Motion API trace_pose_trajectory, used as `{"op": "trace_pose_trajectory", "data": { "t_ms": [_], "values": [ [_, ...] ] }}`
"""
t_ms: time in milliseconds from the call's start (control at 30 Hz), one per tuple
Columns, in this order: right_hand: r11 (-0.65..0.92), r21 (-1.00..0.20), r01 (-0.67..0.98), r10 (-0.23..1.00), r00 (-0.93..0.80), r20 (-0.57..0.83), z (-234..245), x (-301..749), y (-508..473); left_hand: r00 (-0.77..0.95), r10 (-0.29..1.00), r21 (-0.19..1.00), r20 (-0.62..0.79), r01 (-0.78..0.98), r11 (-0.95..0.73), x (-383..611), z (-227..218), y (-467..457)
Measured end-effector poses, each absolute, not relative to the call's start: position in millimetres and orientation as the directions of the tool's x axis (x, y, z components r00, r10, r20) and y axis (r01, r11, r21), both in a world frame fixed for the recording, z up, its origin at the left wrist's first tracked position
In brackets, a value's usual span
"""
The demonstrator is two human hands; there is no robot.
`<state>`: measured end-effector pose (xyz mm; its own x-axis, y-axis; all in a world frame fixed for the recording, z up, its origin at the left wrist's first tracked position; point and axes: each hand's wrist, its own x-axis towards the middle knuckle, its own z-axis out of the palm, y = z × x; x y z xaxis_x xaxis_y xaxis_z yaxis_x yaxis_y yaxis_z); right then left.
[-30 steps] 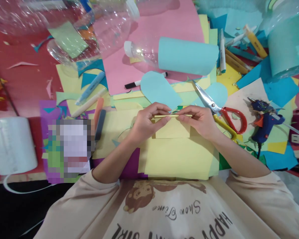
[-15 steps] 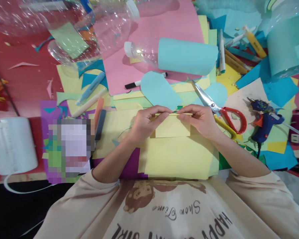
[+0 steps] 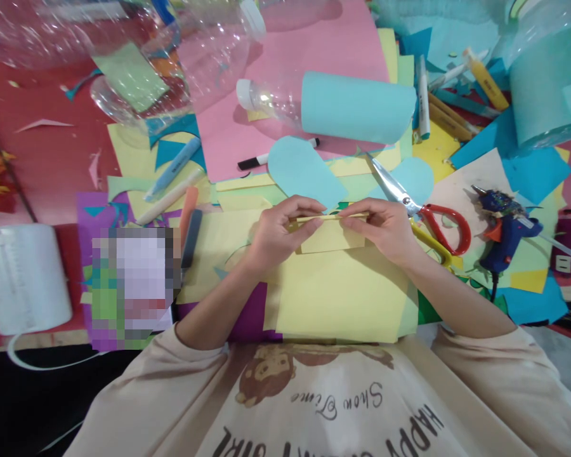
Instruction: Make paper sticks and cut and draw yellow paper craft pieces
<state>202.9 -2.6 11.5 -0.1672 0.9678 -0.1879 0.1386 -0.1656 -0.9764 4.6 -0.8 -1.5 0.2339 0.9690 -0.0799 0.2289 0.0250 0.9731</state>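
Observation:
Between my hands is a small piece of yellow paper [image 3: 332, 237], its far edge folded or rolled over. My left hand [image 3: 288, 230] pinches that edge on the left, thumb against fingertips. On the right, my right hand [image 3: 379, 227] grips the same edge in a matching pinch. Underneath lies a larger yellow sheet [image 3: 342, 298]. Just beyond my fingers sits a light blue rounded paper cutout [image 3: 304, 170]. Scissors with a red and a yellow handle [image 3: 412, 204] rest beside my right hand.
A clear bottle wrapped in light blue paper [image 3: 359, 106] lies on pink paper [image 3: 276, 44]. At the right are a blue glue gun [image 3: 502, 235] and several markers [image 3: 488, 79]. Clear plastic bottles [image 3: 209, 57] crowd the far left. A white cylinder [image 3: 26, 279] stands near the left edge.
The yellow paper's near edge has risen slightly and more of its far edge appears turned over. Both hands have shifted only a little, still pinching it.

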Motion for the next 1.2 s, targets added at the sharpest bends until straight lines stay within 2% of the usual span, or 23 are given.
{"op": "trace_pose_trajectory", "data": {
  "t_ms": [300,500,667,800,933,1033,1200],
  "values": [
    [-0.159,-0.978,0.136,0.965,-0.186,-0.183,10,203,-1,0.234,0.971,0.980,-0.044,0.198,-0.003,4,-2,0],
    [-0.201,-0.977,0.067,0.954,-0.213,-0.211,7,203,-1,0.220,0.975,0.980,-0.016,0.197,-0.028,4,-3,-2],
    [-0.242,-0.967,0.080,0.948,-0.195,-0.253,9,203,-2,0.197,0.980,0.965,0.017,0.254,-0.068,4,-4,-5],
    [-0.238,-0.970,0.047,0.953,-0.180,-0.243,13,203,-4,0.273,0.951,0.920,0.143,0.317,-0.230,4,-2,-5],
    [-0.262,-0.962,0.076,0.950,-0.157,-0.270,17,203,-4,0.431,0.856,0.869,0.285,0.261,-0.420,4,-1,-3],
    [-0.275,-0.957,0.097,0.945,-0.154,-0.287,19,203,-3,0.480,0.835,0.873,0.269,0.245,-0.422,4,1,-3],
    [-0.294,-0.953,0.068,0.943,-0.139,-0.301,15,208,-5,0.462,0.868,0.925,0.184,0.218,-0.312,7,4,-4]
  ]
}}
